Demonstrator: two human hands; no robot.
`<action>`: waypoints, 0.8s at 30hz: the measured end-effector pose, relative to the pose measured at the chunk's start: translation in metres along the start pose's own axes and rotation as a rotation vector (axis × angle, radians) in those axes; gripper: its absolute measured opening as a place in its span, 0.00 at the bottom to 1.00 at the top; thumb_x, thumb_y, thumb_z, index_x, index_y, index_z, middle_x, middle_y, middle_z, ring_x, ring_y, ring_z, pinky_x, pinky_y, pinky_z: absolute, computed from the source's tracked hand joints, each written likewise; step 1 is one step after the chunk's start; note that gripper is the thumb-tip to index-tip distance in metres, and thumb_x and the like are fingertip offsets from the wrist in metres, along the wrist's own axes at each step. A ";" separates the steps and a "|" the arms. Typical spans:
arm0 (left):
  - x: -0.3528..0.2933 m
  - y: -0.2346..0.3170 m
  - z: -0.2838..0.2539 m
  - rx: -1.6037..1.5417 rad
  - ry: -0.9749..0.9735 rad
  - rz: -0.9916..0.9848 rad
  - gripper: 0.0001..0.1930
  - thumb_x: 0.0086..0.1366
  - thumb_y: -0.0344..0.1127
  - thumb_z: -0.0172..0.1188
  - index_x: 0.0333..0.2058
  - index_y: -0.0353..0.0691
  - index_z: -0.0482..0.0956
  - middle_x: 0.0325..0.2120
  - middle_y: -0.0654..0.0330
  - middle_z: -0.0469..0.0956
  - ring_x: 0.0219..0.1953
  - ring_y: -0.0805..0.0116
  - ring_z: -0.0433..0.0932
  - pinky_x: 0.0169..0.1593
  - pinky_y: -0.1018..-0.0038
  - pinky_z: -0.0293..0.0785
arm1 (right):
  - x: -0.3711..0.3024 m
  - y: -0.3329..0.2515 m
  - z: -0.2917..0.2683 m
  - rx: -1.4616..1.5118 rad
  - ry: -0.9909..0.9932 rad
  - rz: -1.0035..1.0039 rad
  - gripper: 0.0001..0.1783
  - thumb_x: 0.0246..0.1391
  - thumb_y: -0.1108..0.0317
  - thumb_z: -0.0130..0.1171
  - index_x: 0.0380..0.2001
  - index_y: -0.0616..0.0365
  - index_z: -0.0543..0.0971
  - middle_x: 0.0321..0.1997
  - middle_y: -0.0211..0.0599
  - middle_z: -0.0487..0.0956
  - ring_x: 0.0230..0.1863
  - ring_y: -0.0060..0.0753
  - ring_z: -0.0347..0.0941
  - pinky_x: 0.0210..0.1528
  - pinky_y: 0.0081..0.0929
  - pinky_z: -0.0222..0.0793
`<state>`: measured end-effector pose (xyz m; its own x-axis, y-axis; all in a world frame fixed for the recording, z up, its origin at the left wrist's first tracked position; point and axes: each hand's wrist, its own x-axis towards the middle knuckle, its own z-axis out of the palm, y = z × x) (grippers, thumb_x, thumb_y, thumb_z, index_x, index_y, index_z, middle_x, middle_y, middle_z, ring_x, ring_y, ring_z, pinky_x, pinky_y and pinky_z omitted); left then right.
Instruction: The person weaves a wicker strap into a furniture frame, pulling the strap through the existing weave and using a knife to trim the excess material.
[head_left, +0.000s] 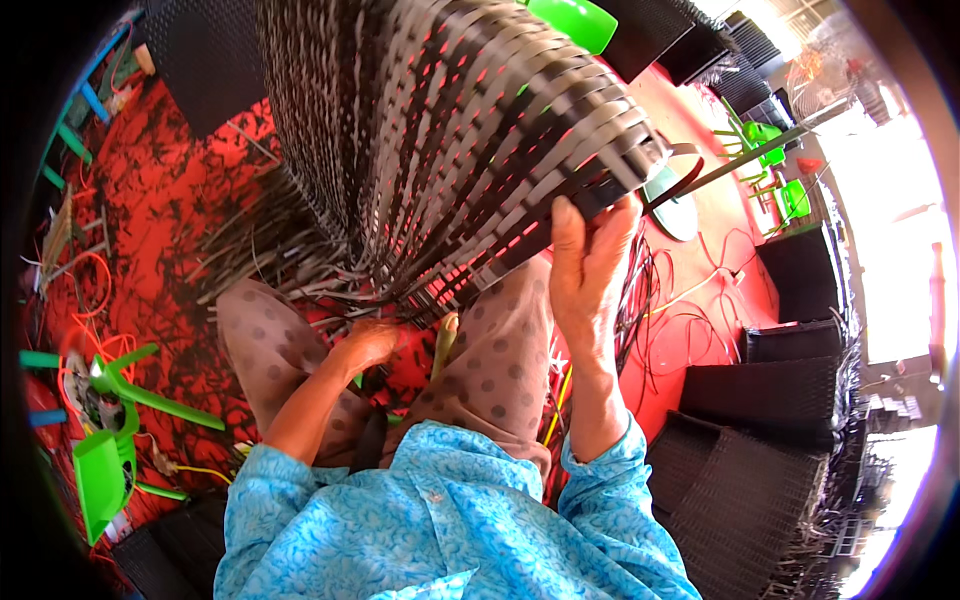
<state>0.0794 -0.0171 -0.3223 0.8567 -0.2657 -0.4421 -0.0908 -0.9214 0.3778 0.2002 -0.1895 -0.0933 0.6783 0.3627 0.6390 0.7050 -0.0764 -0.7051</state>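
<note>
A large woven basket [470,120] of black and grey plastic strips stands tilted in front of my knees. Its weave is open, and the red floor shows through the gaps. My right hand [592,265] grips its right-hand edge, with the thumb at the rim. A loose strip end [685,170] curls out just beyond that hand. My left hand [368,343] is closed at the low end of the weave, between my knees, where the strips gather. Its fingers are partly hidden, and what they hold cannot be made out.
Loose strips [260,235] spread over the red floor [160,190] on the left. A green plastic chair [105,480] lies at the lower left. Stacked black woven pieces [760,400] line the right side. Cut strips [690,310] trail beside my right arm. Green chairs [765,145] stand farther back.
</note>
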 end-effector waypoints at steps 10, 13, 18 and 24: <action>-0.135 0.125 -0.213 -0.097 1.606 0.463 0.20 0.53 0.44 0.64 0.39 0.35 0.79 0.38 0.57 0.77 0.42 0.58 0.73 0.47 0.66 0.69 | -0.032 -0.030 0.013 -0.185 -0.049 -0.071 0.23 0.51 0.71 0.59 0.49 0.63 0.63 0.22 0.48 0.74 0.23 0.52 0.72 0.24 0.40 0.65; -0.130 0.135 -0.226 0.131 1.598 0.440 0.25 0.50 0.50 0.64 0.41 0.36 0.79 0.41 0.57 0.76 0.46 0.56 0.72 0.49 0.65 0.67 | -0.038 -0.042 0.018 -0.007 -0.114 -0.051 0.26 0.50 0.71 0.59 0.51 0.61 0.63 0.32 0.53 0.74 0.29 0.57 0.73 0.29 0.43 0.66; -0.120 0.139 -0.221 0.307 1.543 0.410 0.19 0.53 0.46 0.64 0.39 0.41 0.80 0.41 0.58 0.76 0.47 0.56 0.72 0.50 0.64 0.66 | -0.044 -0.053 0.009 -0.007 -0.223 -0.095 0.26 0.50 0.72 0.60 0.52 0.60 0.65 0.40 0.52 0.74 0.40 0.55 0.73 0.39 0.41 0.70; -0.139 0.133 -0.206 0.233 1.504 0.379 0.21 0.53 0.49 0.64 0.39 0.40 0.80 0.41 0.57 0.76 0.48 0.54 0.72 0.51 0.62 0.69 | -0.043 -0.039 -0.006 0.890 -0.299 0.391 0.30 0.55 0.61 0.59 0.57 0.63 0.63 0.51 0.39 0.71 0.54 0.31 0.67 0.60 0.32 0.60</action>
<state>0.0529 -0.0444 -0.0428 0.4549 -0.0985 0.8851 -0.3615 -0.9287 0.0825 0.1447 -0.2078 -0.0911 0.6624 0.6873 0.2979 -0.0476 0.4355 -0.8989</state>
